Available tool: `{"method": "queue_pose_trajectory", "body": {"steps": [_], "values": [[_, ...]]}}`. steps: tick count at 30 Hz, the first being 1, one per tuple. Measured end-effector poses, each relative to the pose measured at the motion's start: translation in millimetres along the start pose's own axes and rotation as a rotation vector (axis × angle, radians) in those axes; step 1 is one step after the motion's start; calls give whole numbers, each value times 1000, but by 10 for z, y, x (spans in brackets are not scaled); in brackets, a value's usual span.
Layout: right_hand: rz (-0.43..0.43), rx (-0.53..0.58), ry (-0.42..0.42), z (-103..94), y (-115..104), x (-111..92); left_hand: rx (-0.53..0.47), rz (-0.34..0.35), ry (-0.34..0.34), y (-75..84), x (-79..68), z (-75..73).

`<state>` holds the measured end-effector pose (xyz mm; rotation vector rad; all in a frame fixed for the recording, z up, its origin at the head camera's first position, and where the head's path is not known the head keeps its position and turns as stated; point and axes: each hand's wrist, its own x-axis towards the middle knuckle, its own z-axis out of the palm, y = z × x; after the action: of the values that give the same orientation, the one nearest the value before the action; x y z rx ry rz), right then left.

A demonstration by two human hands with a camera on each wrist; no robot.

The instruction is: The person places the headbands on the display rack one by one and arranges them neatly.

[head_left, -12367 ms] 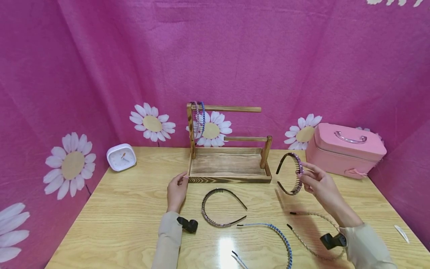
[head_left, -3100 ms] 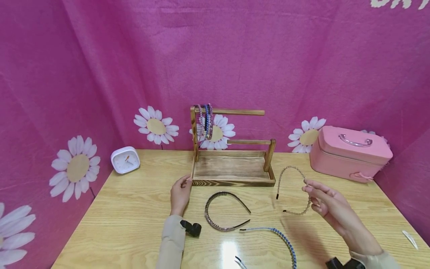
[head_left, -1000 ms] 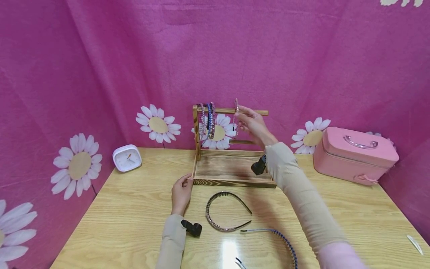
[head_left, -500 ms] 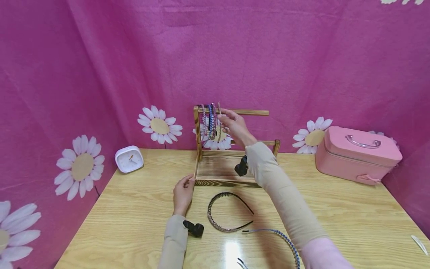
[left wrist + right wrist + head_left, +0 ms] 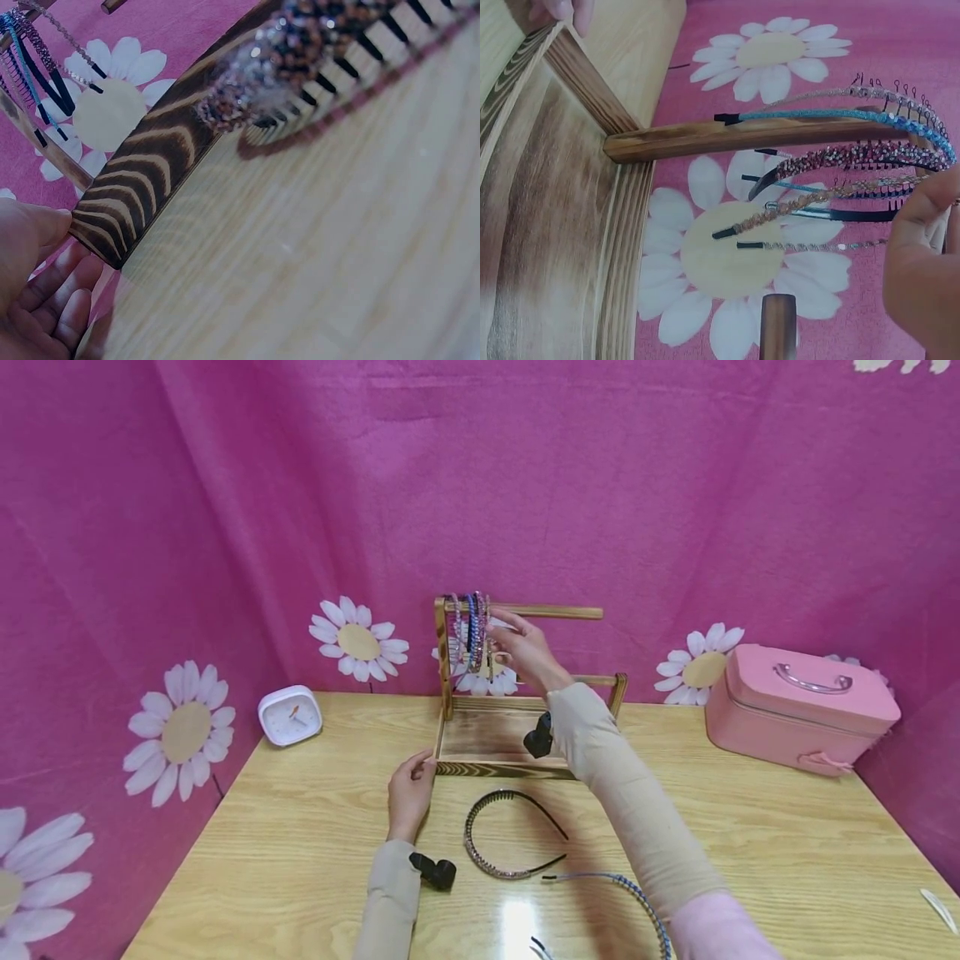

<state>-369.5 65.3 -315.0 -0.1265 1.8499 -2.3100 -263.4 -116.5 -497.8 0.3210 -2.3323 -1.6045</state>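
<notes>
My left hand (image 5: 411, 793) holds the front left corner of a wooden headband rack (image 5: 502, 769); in the left wrist view its thumb (image 5: 49, 225) touches the board's end. At the rack's upper bar, my right hand (image 5: 528, 652) pinches a thin beige beaded headband (image 5: 780, 214) that hangs over the bar. Just left of it hang several headbands, among them a pink one (image 5: 457, 635), a blue one (image 5: 817, 115) and a purple sparkly one (image 5: 832, 157). The right fingertips are partly hidden in the right wrist view.
A dark sparkly toothed headband (image 5: 510, 874) lies before the rack, and a blue wrapped headband (image 5: 647, 902) lies nearer, partly out of frame. A white clock (image 5: 290, 716) stands left. At right are a pink case (image 5: 795, 718) and a white hair clip (image 5: 939, 910).
The purple headband has gone onto the bar. The right hand has lifted the beige headband off the table, put it over the bar and slid it left to the others. The left hand stays.
</notes>
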Motion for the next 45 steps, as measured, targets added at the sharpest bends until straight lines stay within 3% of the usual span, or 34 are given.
{"method": "queue_pose_trajectory", "body": {"steps": [9, 19, 28, 35, 45], "values": [[23, -41, 1, -28, 57, -93, -5, -1, 3, -10, 4, 8], [31, -88, -72, -214, 326, -346, -14, -11, 2, -29, 16, 18], [85, -137, -165, -558, 590, -869, -21, -21, -19, -19, 15, 11], [117, -262, -264, -959, 714, -1317, -35, 48, 18, -25, -26, -2], [172, -395, -462, -1427, 862, -1917, -2, -21, -9, 9, 6, 0]]}}
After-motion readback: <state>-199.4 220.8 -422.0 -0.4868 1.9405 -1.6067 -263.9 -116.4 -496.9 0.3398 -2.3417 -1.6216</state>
